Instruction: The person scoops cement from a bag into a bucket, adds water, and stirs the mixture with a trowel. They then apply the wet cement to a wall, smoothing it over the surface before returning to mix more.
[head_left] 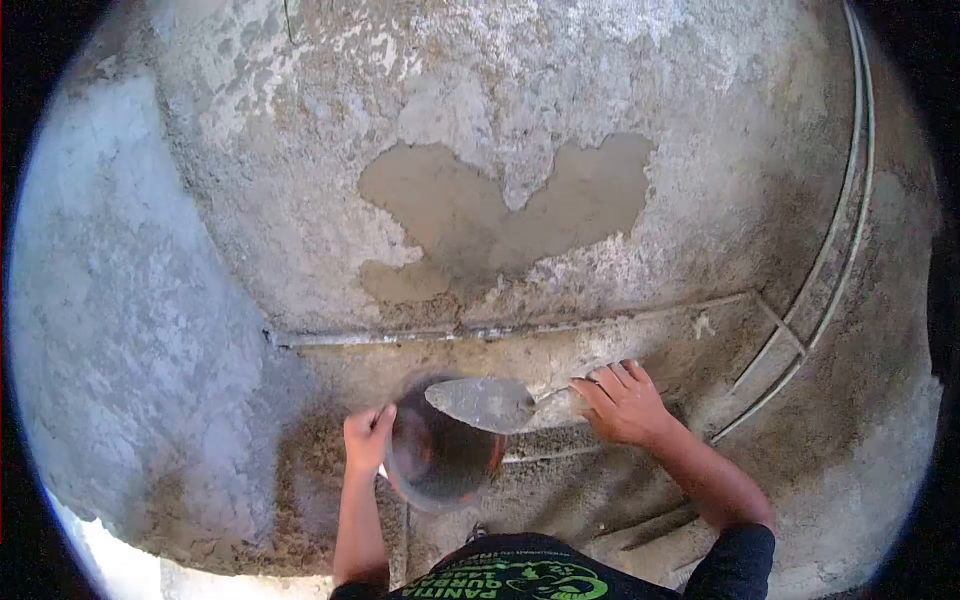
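Note:
My left hand (368,440) is closed on the left rim of a dark round bucket (440,480), whose inside is dim and blurred. My right hand (622,405) grips the handle end of a trowel (480,403). The trowel's grey, pointed blade lies level over the far part of the bucket's opening, its tip toward the left. On the wall beyond, a darker patch of smooth mortar (500,220) spreads in an irregular shape over the rough surface.
A narrow ledge (400,337) runs along the foot of the rough wall (280,200). Two thin pipes (850,220) curve down the right side. A paler wall surface (130,300) stands at the left. Dark long pieces (655,527) lie low at the right.

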